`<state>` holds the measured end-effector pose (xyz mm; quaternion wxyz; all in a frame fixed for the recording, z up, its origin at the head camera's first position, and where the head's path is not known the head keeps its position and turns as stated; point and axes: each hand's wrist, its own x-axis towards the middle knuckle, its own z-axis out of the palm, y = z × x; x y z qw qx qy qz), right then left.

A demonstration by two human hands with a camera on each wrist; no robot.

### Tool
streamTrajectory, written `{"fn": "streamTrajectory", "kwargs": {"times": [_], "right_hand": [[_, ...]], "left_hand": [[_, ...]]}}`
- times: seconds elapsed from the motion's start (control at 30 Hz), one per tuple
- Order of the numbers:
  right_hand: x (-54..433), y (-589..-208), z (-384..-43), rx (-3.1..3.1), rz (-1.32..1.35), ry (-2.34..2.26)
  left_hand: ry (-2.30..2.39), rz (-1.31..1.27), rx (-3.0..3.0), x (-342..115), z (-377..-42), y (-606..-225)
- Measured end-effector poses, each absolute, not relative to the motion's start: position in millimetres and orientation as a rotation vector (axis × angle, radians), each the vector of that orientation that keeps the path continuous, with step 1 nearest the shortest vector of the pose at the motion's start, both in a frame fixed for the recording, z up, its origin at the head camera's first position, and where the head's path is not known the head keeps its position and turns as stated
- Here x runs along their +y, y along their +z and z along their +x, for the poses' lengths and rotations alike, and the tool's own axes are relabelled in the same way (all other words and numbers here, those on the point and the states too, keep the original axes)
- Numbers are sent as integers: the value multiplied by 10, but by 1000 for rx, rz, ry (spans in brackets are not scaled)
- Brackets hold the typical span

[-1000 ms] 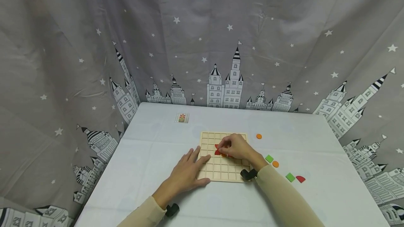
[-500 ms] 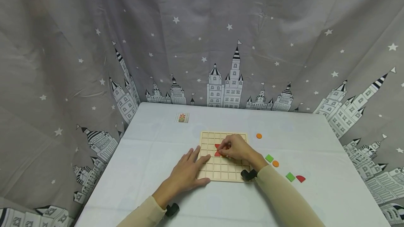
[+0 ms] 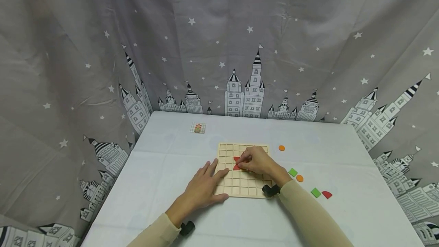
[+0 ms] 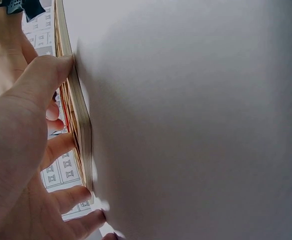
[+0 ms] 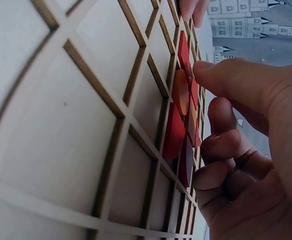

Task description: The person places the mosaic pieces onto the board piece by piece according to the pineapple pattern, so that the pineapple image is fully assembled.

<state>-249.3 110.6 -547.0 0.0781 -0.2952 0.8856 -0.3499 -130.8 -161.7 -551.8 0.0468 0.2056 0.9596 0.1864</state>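
A wooden grid board [image 3: 240, 191] lies on the white table. My left hand [image 3: 203, 186] rests spread at its left edge, and in the left wrist view the thumb [image 4: 58, 67] touches the board's side. Over the upper middle of the grid, my right hand [image 3: 256, 160] has its fingers curled, thumb and fingertips at a red quarter-circle piece [image 5: 184, 52]. Several red pieces, among them one nearer the left hand [image 3: 236, 167], sit in the cells around an orange round piece [image 5: 180, 92]. The right hand hides part of this group in the head view.
Right of the board lie two orange discs, one farther back [image 3: 281, 148] and one nearer [image 3: 300, 178], two green squares [image 3: 292, 172], and a red quarter-circle [image 3: 327, 194]. A small picture card [image 3: 197, 128] lies at the back left. A grey castle-print curtain [image 3: 205, 48] hangs behind.
The right fingers have shifted slightly over the red pieces, covering more of the orange piece and the red piece beside it. The left hand and the board stay put.
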Motion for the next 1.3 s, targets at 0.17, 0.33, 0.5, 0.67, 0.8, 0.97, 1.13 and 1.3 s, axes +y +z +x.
{"fn": "streamTrajectory", "kwargs": {"times": [0.17, 0.33, 0.5, 0.67, 0.8, 0.97, 1.13, 1.3], "right_hand": [[1157, -5443, -2483, 2618, -862, -1105], [1259, -5383, -2465, 2650, -835, -1099], [1464, -5327, -2430, 2686, -821, -1065], [1737, -5316, -2371, 2717, -766, -1037], [1952, -5326, -2320, 2713, -743, -1053], [2227, -5345, -2246, 2702, -667, -1039], [2438, -5358, -2217, 2701, -635, -962], [2555, -5371, -2199, 2684, -650, -907]], "left_hand": [[568, 630, 2931, -1617, -1306, -5505], [573, 631, 2928, -1617, -1303, -5509], [583, 634, 2931, -1616, -1300, -5516], [594, 635, 2937, -1623, -1299, -5536], [597, 634, 2938, -1631, -1297, -5550], [611, 634, 2928, -1629, -1291, -5549], [601, 640, 2934, -1631, -1295, -5556], [597, 633, 2934, -1635, -1300, -5551]]}}
